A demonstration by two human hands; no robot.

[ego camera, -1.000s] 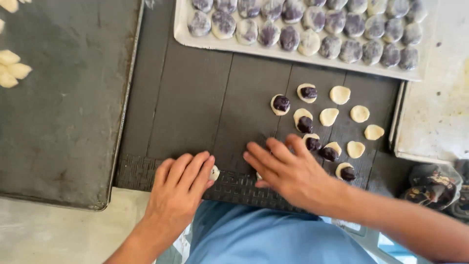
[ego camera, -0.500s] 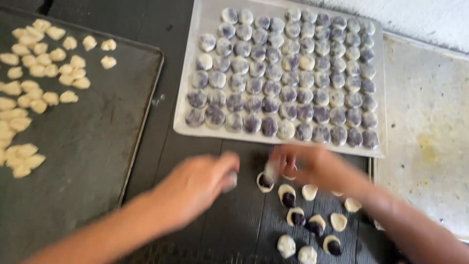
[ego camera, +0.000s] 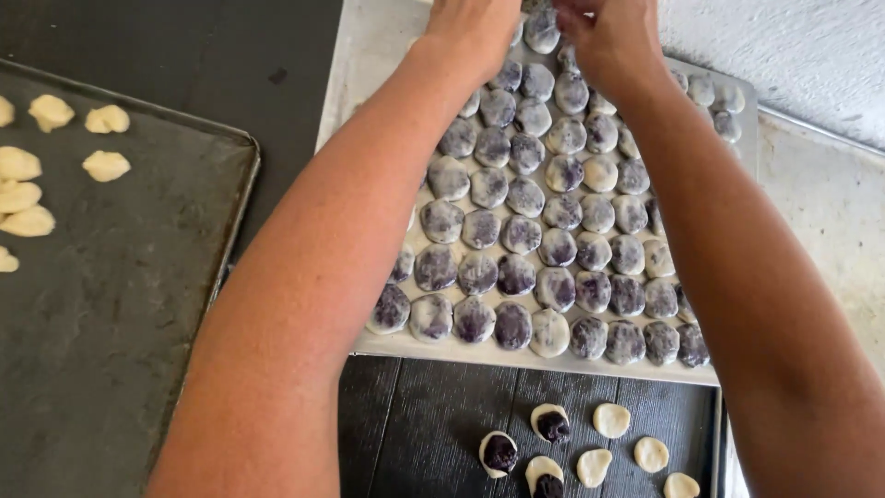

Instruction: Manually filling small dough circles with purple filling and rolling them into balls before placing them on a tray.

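Both hands [ego camera: 544,28] have reached the tray's [ego camera: 553,355] far end, grip hidden.

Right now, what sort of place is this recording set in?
Probably a small bakery or sweets-making kitchen. A light tray holds rows of purple-filled dough balls, a dark baking sheet carries pale dough pieces, and open dough discs lie on the dark worktop.
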